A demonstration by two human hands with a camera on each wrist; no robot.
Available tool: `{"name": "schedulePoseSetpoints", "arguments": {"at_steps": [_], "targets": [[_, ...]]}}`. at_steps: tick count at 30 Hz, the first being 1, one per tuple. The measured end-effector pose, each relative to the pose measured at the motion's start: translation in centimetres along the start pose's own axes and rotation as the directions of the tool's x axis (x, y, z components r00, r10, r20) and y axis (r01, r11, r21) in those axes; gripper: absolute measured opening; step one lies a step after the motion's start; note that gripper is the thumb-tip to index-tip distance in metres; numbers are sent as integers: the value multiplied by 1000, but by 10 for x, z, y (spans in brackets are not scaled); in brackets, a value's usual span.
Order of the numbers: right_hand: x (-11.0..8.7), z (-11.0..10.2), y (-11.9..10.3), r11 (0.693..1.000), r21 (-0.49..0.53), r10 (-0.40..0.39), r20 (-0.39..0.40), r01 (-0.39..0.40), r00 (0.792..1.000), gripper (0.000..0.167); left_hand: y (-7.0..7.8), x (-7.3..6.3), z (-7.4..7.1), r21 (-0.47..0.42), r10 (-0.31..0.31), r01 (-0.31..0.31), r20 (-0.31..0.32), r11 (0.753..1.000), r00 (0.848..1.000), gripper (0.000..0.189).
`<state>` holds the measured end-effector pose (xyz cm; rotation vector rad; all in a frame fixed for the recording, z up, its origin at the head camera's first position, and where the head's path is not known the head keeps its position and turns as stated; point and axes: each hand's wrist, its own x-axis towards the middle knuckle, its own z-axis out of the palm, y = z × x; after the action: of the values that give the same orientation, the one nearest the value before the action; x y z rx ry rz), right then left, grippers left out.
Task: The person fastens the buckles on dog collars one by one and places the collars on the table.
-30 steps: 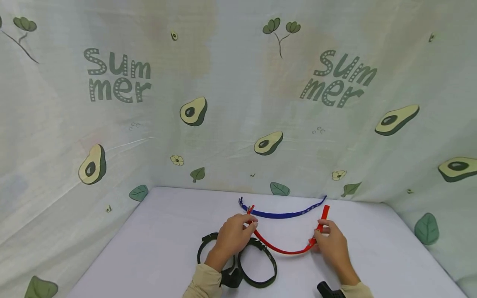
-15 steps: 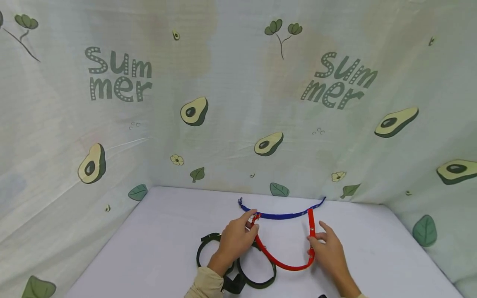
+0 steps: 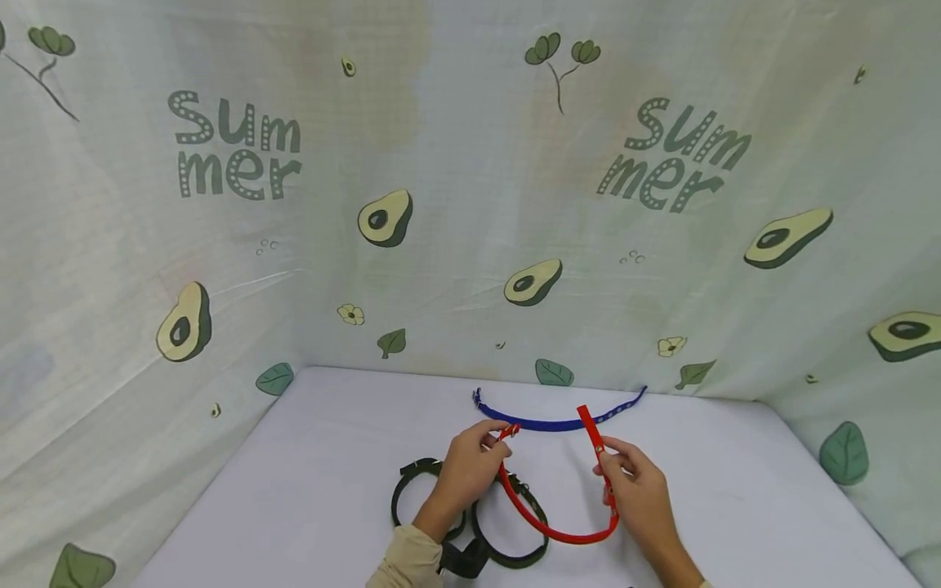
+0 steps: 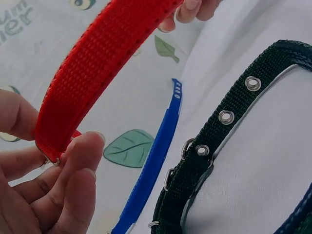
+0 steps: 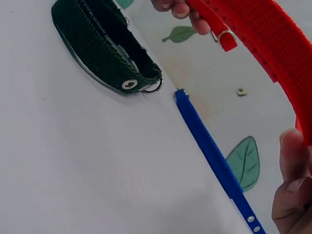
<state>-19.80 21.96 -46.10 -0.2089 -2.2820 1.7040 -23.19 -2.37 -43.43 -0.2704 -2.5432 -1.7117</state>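
A red webbing collar (image 3: 566, 537) is held between both hands, bowed in a U that hangs toward me. My left hand (image 3: 466, 465) pinches its buckle end; the metal fitting shows by the fingertips in the left wrist view. Near the other end, my right hand (image 3: 639, 490) grips the strap between thumb and fingers, and the eyeleted tip sticks up past it. Behind the hands a blue collar (image 3: 544, 425) lies unfastened in a shallow curve. Under and beside the left forearm are two dark green collars, a left loop (image 3: 397, 498) and a right loop (image 3: 519, 562).
The white table (image 3: 309, 474) runs back to a hanging cloth (image 3: 456, 147) printed with avocados and leaves, which also encloses the sides. A black device (image 3: 465, 560) sits at the left wrist, over the green collars.
My right hand has moved inward to the left, and the red tip has swung leftward. The collar's bend is tighter and nearer me. The left hand has shifted slightly right.
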Motion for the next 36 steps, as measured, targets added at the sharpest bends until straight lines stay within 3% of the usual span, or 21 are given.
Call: {"name": "schedulePoseSetpoints", "arguments": {"at_steps": [7, 12, 15, 21, 27, 32, 36], "targets": [[0, 2, -6, 986, 98, 127, 63, -132, 990, 33, -5, 1, 2, -122, 18, -17, 9, 992, 1000, 26], [-1, 3, -10, 973, 136, 176, 100, -189, 979, 35, -7, 2, 1, -154, 25, -24, 4, 988, 1000, 19], [-2, 3, -10, 972, 121, 188, 97, -199, 977, 34, -9, 4, -1, -179, 5, 0, 28, 984, 1000, 20], [-4, 7, -11, 973, 110, 188, 114, -201, 976, 34, -12, 7, -10, -172, -15, 33, 100, 985, 995, 41], [-6, 9, -13, 977, 97, 180, 114, -191, 977, 32, -13, 7, -18, -147, -26, 49, 150, 988, 988, 30], [-7, 9, -14, 979, 96, 168, 117, -179, 979, 31, -11, 8, -17, -200, -20, 58, 188, 978, 982, 28], [-7, 9, -13, 981, 92, 157, 125, -169, 980, 30, -11, 9, -18, -285, -29, 93, 220, 954, 975, 28]]}}
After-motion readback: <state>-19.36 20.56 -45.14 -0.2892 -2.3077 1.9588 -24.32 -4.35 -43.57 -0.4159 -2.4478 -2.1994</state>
